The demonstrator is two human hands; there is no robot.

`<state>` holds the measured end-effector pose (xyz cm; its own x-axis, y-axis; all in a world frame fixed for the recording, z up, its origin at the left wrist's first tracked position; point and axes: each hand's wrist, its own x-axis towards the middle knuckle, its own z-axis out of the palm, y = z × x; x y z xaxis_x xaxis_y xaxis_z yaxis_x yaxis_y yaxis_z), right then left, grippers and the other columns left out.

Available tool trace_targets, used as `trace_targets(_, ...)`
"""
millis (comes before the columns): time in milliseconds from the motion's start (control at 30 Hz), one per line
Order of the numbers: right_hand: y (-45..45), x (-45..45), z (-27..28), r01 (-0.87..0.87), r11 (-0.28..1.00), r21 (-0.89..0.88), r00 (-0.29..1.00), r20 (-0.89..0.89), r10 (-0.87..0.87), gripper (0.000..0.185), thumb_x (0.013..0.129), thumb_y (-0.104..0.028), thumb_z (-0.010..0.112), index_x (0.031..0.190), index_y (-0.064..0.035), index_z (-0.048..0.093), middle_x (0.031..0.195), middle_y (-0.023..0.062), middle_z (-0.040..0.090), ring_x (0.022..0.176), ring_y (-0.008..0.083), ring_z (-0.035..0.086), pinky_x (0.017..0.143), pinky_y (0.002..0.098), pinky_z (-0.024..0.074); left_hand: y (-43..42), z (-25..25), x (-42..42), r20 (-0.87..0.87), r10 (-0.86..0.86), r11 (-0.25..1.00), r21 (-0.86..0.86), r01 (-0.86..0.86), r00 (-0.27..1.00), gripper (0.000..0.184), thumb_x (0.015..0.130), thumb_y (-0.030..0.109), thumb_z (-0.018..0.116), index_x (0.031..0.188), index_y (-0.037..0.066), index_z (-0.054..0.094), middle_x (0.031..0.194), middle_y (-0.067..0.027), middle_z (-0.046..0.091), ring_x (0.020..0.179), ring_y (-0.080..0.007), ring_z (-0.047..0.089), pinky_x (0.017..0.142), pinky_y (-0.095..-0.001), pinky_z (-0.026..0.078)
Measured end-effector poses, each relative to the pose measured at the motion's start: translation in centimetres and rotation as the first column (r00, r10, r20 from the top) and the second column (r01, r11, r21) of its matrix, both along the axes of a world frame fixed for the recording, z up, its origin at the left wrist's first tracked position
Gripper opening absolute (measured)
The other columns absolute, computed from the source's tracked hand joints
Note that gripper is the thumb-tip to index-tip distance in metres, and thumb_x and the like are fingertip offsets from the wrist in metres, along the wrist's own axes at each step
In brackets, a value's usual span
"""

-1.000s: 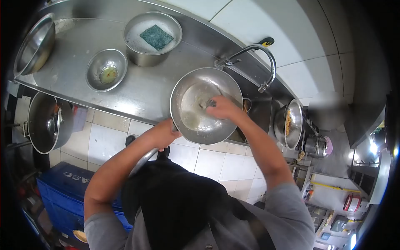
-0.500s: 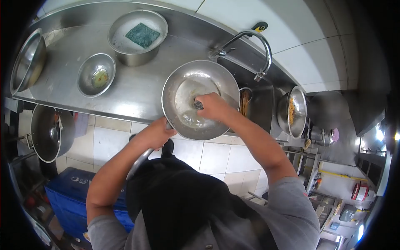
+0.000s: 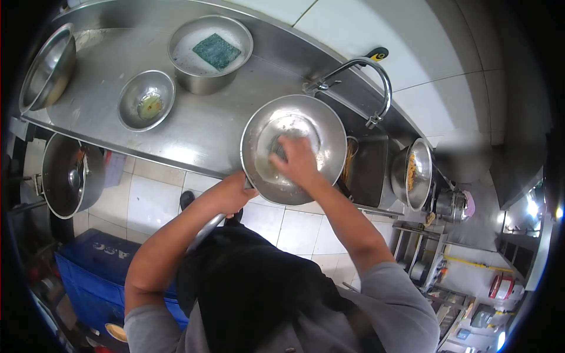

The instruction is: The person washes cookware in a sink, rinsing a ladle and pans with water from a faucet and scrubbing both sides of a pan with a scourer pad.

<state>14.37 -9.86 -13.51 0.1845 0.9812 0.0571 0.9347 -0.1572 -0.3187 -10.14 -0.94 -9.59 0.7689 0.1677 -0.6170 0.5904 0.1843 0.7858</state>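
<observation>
A metal wok (image 3: pixel 329 132) is tilted at the edge of the steel counter and sink, with wet, shiny patches inside it. Around the base of its long handle (image 3: pixel 208 227), close to the rim, my left hand (image 3: pixel 231 195) is closed. Inside the bowl, my right hand (image 3: pixel 296 157) presses a dark steel wool scrubber (image 3: pixel 279 148) against the metal. That hand is slightly smeared by motion, and its palm side is hidden.
A pot (image 3: pixel 209 82) of suds holds a green scouring pad (image 3: pixel 216 52). Nearby stand a small bowl (image 3: pixel 130 94) with yellowish liquid and a larger bowl (image 3: pixel 49 76). A curved faucet (image 3: pixel 385 88) overhangs the sink (image 3: pixel 372 170). A basin (image 3: pixel 421 176) with food bits sits right.
My right hand has shifted within the wok, rubbing the scrubber over its inside. The view has tilted slightly, so the wok appears lower and further right. My left hand keeps its hold.
</observation>
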Motion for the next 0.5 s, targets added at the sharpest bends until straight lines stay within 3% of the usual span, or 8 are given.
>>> trace_targets(100,1.7,0.1,-1.4,0.168,0.928,0.332,0.968,0.121,-0.219,0.051,0.082,-0.029,0.076,0.122,-0.0005,0.064,0.101,0.0229,0.070,0.096,0.0394,0.064,0.098,0.0482,0.0454,0.2,1.0,0.5,-0.011,-0.011,1.000,0.016,0.011,1.000,0.051,0.101,0.024,0.063,0.144,0.003,0.044,0.068,-0.0068,0.054,0.047,-0.0153,0.053,0.040,-0.0339,0.048)
trace_targets(167,0.7,-0.8,-1.2,-0.429,0.898,0.093,0.903,0.018,0.430,0.051,0.079,-0.025,0.075,0.122,-0.0004,0.063,0.097,0.0223,0.070,0.092,0.0402,0.064,0.096,0.0497,0.0455,0.1,0.6,0.6,-0.015,-0.004,1.000,0.021,0.005,1.000,0.051,0.102,0.024,0.063,0.144,0.003,0.044,0.068,-0.0067,0.054,0.047,-0.0155,0.053,0.040,-0.0340,0.048)
trace_targets(200,1.9,0.8,-0.3,-0.386,0.901,-0.196,0.915,0.038,0.401,0.054,0.081,-0.023,0.071,0.128,0.0018,0.060,0.108,0.0233,0.069,0.105,0.0432,0.061,0.097,0.0527,0.0477,-0.1,0.4,0.6,-0.013,-0.005,1.000,0.021,0.005,1.000,0.050,0.102,0.024,0.063,0.144,0.003,0.044,0.069,-0.0066,0.054,0.047,-0.0157,0.054,0.040,-0.0341,0.048)
trace_targets(233,2.8,1.7,0.5,-0.008,0.992,-0.129,0.999,0.051,0.014,0.053,0.082,-0.023,0.070,0.127,0.0027,0.058,0.108,0.0214,0.069,0.104,0.0420,0.062,0.097,0.0520,0.0485,-0.2,0.4,0.7,-0.015,-0.017,1.000,0.024,0.017,1.000,0.050,0.102,0.024,0.063,0.144,0.003,0.044,0.069,-0.0066,0.054,0.047,-0.0157,0.054,0.040,-0.0341,0.048)
trace_targets(333,2.8,1.4,-2.7,0.279,0.924,0.261,0.924,0.188,-0.333,0.049,0.084,-0.023,0.069,0.124,0.0028,0.059,0.108,0.0206,0.069,0.103,0.0420,0.062,0.097,0.0510,0.0477,-0.2,0.8,0.9,-0.046,-0.003,0.999,0.050,0.005,0.999,0.051,0.103,0.027,0.060,0.143,-0.002,0.046,0.072,-0.0117,0.060,0.047,-0.0179,0.056,0.041,-0.0349,0.048)
trace_targets(400,2.0,0.3,-2.3,-0.542,0.834,0.100,0.840,0.064,0.539,0.042,0.082,-0.022,0.072,0.117,-0.0005,0.062,0.100,0.0207,0.070,0.094,0.0413,0.062,0.094,0.0490,0.0470,0.1,1.0,0.8,-0.024,-0.014,1.000,0.012,0.015,1.000,0.049,0.103,0.021,0.062,0.145,0.004,0.043,0.068,-0.0049,0.051,0.047,-0.0146,0.052,0.040,-0.0335,0.046)
trace_targets(433,3.4,0.7,-2.3,-0.540,0.834,0.112,0.841,0.069,0.536,0.042,0.082,-0.022,0.072,0.117,-0.0005,0.062,0.100,0.0207,0.070,0.094,0.0413,0.062,0.094,0.0490,0.0470,0.3,1.1,0.8,-0.026,-0.016,1.000,0.025,0.017,1.000,0.049,0.103,0.021,0.062,0.145,0.004,0.043,0.068,-0.0049,0.051,0.047,-0.0146,0.052,0.040,-0.0335,0.046)
trace_targets(500,6.8,1.4,-2.3,0.323,0.829,0.456,0.937,-0.029,-0.349,0.045,0.087,-0.018,0.071,0.125,0.0014,0.058,0.104,0.0215,0.067,0.100,0.0408,0.060,0.095,0.0484,0.0461,0.4,1.3,0.9,-0.041,-0.040,0.999,0.027,0.041,0.998,0.047,0.102,0.020,0.063,0.143,0.004,0.044,0.068,-0.0048,0.050,0.047,-0.0143,0.051,0.040,-0.0336,0.046)
